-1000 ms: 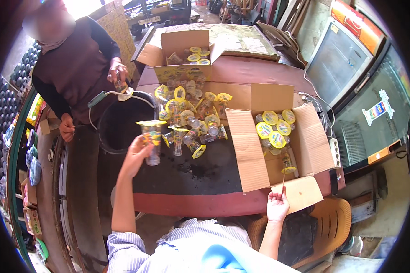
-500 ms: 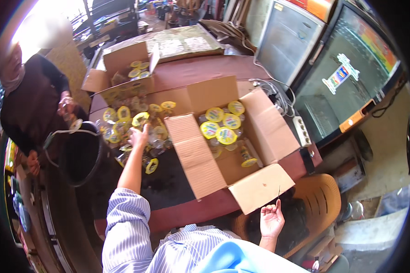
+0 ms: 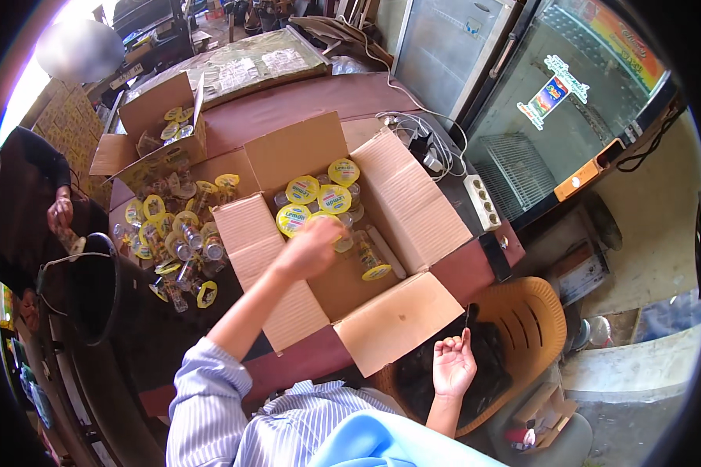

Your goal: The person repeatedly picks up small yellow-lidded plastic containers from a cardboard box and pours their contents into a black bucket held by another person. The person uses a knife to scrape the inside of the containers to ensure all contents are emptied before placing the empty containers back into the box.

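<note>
Over the open cardboard box (image 3: 327, 319) is my left hand (image 3: 311, 247), closed and slightly blurred, at a plastic cup whose yellow lid edge shows by my fingers. Beside it in the box stand several clear cups with yellow-rimmed lids (image 3: 335, 198). One more cup (image 3: 370, 257) lies tilted near the box's right wall. My right hand (image 3: 453, 364) is palm up with curled fingers, holding a thin dark stick-like thing (image 3: 467, 317) upright at the fingertips. To the left, a loose pile of lidded cups (image 3: 183, 233) covers part of the table.
A smaller open carton (image 3: 163, 152) with cups stands at the far left. Another person's hand (image 3: 61, 212) is above a black bucket (image 3: 93, 288). A power strip (image 3: 483, 202) and cables lie at the right, near glass-door fridges (image 3: 553, 117). An orange chair (image 3: 533, 327) is close by.
My left hand has moved right, from the cup pile to inside the large box. My right hand keeps the thin stick-like thing. The whole view has shifted, with the scene further left.
</note>
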`<state>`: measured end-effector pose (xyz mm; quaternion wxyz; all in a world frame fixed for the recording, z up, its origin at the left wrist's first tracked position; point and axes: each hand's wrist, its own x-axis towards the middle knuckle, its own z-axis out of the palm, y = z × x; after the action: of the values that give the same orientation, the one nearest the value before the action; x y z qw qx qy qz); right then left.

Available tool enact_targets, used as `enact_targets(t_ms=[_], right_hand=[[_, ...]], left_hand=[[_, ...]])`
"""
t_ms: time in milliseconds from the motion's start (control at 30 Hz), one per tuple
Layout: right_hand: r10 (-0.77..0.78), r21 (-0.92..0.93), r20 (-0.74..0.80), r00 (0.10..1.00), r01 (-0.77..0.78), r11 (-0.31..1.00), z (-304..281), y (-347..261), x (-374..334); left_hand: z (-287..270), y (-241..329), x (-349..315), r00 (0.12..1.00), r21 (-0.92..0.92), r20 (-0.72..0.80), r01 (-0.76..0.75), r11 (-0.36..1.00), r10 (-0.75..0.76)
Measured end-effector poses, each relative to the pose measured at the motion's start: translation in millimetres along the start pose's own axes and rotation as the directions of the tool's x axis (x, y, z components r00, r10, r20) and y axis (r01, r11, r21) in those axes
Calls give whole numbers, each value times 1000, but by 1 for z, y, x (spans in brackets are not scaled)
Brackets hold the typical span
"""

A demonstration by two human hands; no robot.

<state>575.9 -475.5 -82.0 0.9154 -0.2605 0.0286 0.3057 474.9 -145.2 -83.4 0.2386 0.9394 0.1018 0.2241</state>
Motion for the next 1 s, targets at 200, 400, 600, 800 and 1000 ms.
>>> enact_targets(t_ms=[200, 400, 600, 800, 1000], right_hand=[[-106, 18, 8, 994, 106, 994, -13, -18, -19], [-97, -40, -156, 983, 92, 995, -51, -37, -31], [-130, -70, -104, 986, 123, 990, -37, -35, -19], [-4, -39, -20, 1000, 3, 999, -8, -7, -3], [104, -82, 72, 992, -98, 992, 17, 35, 4]], left_hand=[[126, -9, 35, 824, 290, 542, -367, 884, 164], [178, -42, 36, 789, 237, 567, -430, 871, 236], [124, -4, 31, 970, -149, 236, 93, 984, -56], [38, 48, 1, 969, -603, -182, 24, 797, -167], [-17, 44, -91, 895, -662, -367, -61, 747, -252]])
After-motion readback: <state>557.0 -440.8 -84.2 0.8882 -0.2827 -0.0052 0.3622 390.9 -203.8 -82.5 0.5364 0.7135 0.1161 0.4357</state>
